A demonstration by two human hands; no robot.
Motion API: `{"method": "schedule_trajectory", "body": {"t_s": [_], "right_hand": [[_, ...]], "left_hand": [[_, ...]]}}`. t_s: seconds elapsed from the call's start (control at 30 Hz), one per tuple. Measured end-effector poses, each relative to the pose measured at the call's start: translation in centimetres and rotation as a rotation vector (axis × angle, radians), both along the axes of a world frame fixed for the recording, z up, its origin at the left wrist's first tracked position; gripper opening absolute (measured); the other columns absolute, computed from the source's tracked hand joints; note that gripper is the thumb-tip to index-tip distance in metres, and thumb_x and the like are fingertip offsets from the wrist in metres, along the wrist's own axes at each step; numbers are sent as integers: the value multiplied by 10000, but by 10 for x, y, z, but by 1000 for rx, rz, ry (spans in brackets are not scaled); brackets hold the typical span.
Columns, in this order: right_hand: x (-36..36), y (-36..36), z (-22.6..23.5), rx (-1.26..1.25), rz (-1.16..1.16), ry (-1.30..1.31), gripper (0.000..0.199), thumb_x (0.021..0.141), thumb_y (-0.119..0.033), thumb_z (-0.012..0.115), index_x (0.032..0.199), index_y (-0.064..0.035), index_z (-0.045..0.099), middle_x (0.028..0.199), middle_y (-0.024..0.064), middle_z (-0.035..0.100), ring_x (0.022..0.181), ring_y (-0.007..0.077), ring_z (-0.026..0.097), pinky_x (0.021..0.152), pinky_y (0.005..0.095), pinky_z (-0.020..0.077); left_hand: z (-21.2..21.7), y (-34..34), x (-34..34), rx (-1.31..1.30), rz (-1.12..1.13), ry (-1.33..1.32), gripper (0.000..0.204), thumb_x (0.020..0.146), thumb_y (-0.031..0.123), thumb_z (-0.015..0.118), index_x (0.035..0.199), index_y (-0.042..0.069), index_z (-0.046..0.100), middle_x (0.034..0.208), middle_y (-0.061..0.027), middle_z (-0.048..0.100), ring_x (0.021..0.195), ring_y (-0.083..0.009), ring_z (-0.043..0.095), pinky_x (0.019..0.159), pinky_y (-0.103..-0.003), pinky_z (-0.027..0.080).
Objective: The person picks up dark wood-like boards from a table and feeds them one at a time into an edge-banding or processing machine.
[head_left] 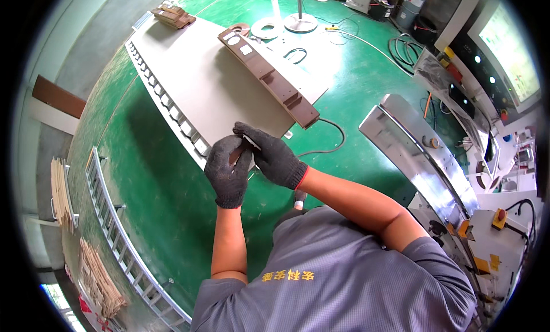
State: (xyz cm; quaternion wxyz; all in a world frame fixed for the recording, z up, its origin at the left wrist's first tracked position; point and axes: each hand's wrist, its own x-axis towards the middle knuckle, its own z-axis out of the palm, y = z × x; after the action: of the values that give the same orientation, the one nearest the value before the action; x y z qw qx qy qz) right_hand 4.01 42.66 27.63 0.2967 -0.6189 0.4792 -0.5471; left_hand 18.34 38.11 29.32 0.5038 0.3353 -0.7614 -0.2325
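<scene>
My left hand [228, 170], in a dark grey knitted glove, is closed round a small brown piece [235, 155], of which only a sliver shows between the fingers. My right hand [276, 159], gloved alike with a red cuff edge, meets it from the right, its fingers bent over the same spot. A thin pale edge shows under the right fingers; what it belongs to is hidden. Both hands are above the near end of a long light-grey worktable [189, 74]. Beyond them a long brown profile [268, 78] with cut-outs and slots lies along the table's right side.
Brown strips [173, 15] are stacked at the table's far end. White fittings line its left edge. A roller conveyor [117, 217] runs at the left. To the right stands a machine with a shiny metal guide [421, 137] and a lit screen [510, 51]. A cable [342, 138] loops over the green floor.
</scene>
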Motion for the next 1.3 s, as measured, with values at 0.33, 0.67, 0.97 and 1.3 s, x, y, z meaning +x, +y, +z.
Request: {"method": "schedule_trajectory", "body": {"t_s": [0.33, 0.67, 0.97, 1.3], "right_hand": [[-1, -36, -24, 23, -120, 53, 734, 795, 152, 480, 1481, -107, 474, 1312, 210, 623, 1172, 397, 622, 983, 436, 504], [-9, -50, -12, 52, -102, 85, 645, 801, 151, 509, 1399, -86, 551, 1139, 246, 677, 1031, 408, 669, 889, 435, 538], [-11, -35, 15, 265, -94, 149, 569, 827, 82, 572, 1378, -60, 552, 1101, 222, 695, 958, 401, 687, 843, 439, 549], [-51, -5, 37, 143, -325, 584, 606, 846, -218, 715, 1422, -169, 536, 862, 107, 679, 739, 307, 686, 600, 419, 534]], "left_hand": [[7, -39, -8, -41, -16, 3, 247, 810, 74, 819, 924, 17, 608, 921, -135, 668, 835, -283, 654, 773, -379, 526], [5, -47, -13, -106, -23, 23, 259, 791, 2, 815, 923, 7, 593, 931, -127, 641, 845, -248, 630, 784, -356, 519], [6, -28, -18, -105, -62, -1, 243, 790, 8, 815, 874, 44, 590, 902, -128, 665, 832, -302, 638, 786, -389, 507], [-69, -58, -32, 450, 87, 263, 549, 1062, 408, 420, 1469, 40, 426, 1504, -141, 450, 1353, -300, 466, 1093, -452, 444]]}}
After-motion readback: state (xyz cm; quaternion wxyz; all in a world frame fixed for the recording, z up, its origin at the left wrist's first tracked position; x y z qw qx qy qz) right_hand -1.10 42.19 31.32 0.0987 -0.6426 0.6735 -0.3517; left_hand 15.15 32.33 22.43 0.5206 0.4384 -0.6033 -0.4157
